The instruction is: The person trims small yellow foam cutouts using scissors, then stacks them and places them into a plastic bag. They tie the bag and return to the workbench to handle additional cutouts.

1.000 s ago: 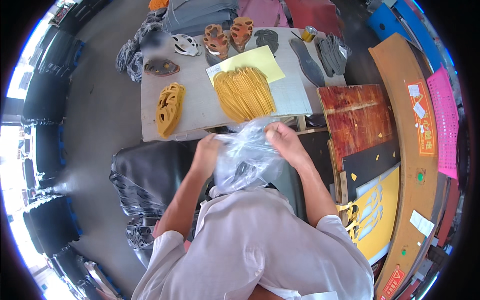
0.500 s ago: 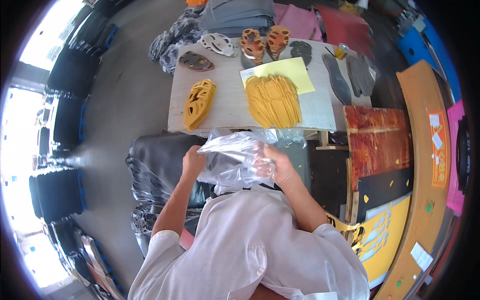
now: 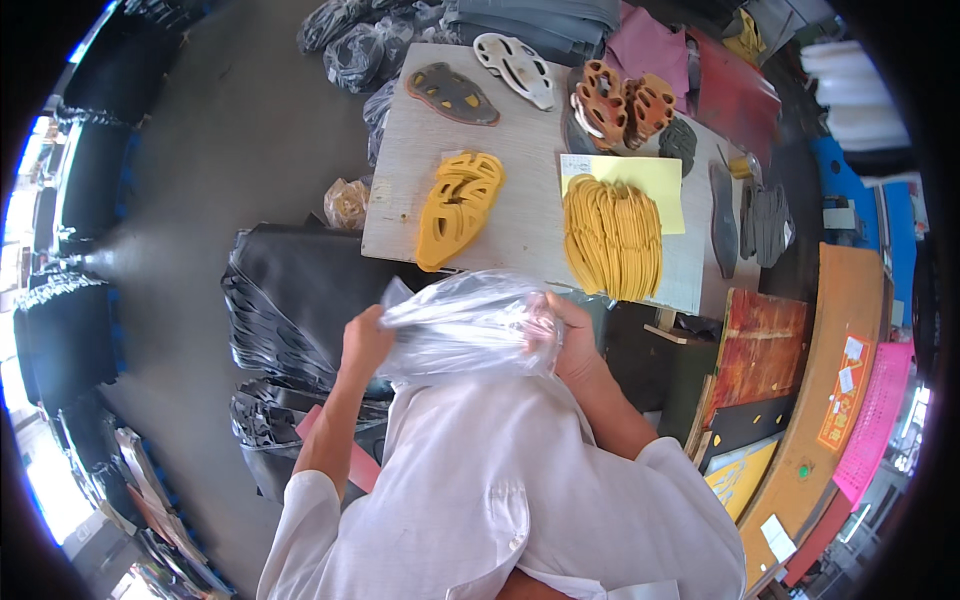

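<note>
Head view: both hands are on a clear bag (image 3: 462,325), held up in front of the person's shirt (image 3: 470,460), just beyond its upper edge and near the close edge of the table (image 3: 525,235). The left hand (image 3: 366,342) pinches the bag's left end, thumb and fingers closed on the film. The right hand (image 3: 573,338) is at the other end, its fingers showing blurred through the plastic; whether they grip it or lie inside cannot be told. The film stretches between the hands, creased lengthwise.

On the table, a yellow stack (image 3: 458,210) of cutouts lies to the left, and a fanned yellow row (image 3: 612,240) to the right, partly over a pale yellow sheet (image 3: 655,185). Behind them are a white cutout (image 3: 515,70), a dark cutout (image 3: 450,95) and brown cutouts (image 3: 602,105). Black sheets (image 3: 300,290) hang beyond the left forearm.
</note>
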Demonstrator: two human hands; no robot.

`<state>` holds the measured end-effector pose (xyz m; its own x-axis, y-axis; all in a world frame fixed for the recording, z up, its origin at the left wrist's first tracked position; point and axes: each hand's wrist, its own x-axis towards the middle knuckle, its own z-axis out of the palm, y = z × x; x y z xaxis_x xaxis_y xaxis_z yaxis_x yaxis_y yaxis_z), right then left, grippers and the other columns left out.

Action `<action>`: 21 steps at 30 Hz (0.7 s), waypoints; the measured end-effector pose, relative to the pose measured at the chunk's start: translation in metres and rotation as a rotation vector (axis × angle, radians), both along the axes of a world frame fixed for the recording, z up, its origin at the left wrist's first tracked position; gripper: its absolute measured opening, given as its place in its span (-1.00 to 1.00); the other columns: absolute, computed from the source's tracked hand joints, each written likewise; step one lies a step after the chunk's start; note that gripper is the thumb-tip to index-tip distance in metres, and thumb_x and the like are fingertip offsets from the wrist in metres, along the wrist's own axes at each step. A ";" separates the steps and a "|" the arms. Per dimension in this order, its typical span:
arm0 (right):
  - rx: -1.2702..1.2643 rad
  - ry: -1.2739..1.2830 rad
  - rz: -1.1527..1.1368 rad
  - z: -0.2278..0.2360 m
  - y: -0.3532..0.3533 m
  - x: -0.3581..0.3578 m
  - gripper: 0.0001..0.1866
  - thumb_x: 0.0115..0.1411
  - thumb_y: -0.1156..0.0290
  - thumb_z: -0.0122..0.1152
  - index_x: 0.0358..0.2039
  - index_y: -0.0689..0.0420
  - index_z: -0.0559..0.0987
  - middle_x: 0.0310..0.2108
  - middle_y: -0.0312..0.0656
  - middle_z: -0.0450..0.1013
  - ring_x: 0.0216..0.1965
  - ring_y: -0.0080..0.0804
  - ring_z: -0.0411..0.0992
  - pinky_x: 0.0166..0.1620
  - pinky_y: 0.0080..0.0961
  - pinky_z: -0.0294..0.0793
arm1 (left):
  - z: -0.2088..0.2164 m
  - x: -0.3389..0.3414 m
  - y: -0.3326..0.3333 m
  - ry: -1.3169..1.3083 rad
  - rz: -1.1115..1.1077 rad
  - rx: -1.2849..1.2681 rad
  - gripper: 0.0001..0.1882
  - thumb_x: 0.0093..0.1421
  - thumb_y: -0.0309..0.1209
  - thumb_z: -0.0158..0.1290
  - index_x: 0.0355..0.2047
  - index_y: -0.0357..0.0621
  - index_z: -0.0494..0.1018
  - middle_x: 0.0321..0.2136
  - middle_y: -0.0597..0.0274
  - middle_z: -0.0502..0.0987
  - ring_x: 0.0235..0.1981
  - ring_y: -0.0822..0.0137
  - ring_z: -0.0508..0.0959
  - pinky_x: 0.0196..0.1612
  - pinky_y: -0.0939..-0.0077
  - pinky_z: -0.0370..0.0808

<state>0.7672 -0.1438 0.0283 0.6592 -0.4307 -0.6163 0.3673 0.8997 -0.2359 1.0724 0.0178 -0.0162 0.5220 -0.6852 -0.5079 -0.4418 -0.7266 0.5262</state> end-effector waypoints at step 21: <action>-0.302 0.458 0.265 -0.114 -0.130 0.057 -0.28 0.31 0.05 0.31 0.25 0.38 0.44 0.15 -0.02 0.51 0.14 -0.27 0.48 0.19 -0.31 0.46 | -0.038 0.057 -0.117 0.020 -0.596 -0.345 -0.57 -0.08 -0.49 0.23 -0.12 -0.09 0.69 0.31 -0.17 0.30 0.29 -0.17 0.35 0.32 0.13 0.37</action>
<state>0.8245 -0.2736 -0.0854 0.4650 -0.4882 -0.7385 -0.0590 0.8153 -0.5761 1.1299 -0.0996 -0.0545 -0.0010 -0.9766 -0.2151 -0.7020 -0.1525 0.6957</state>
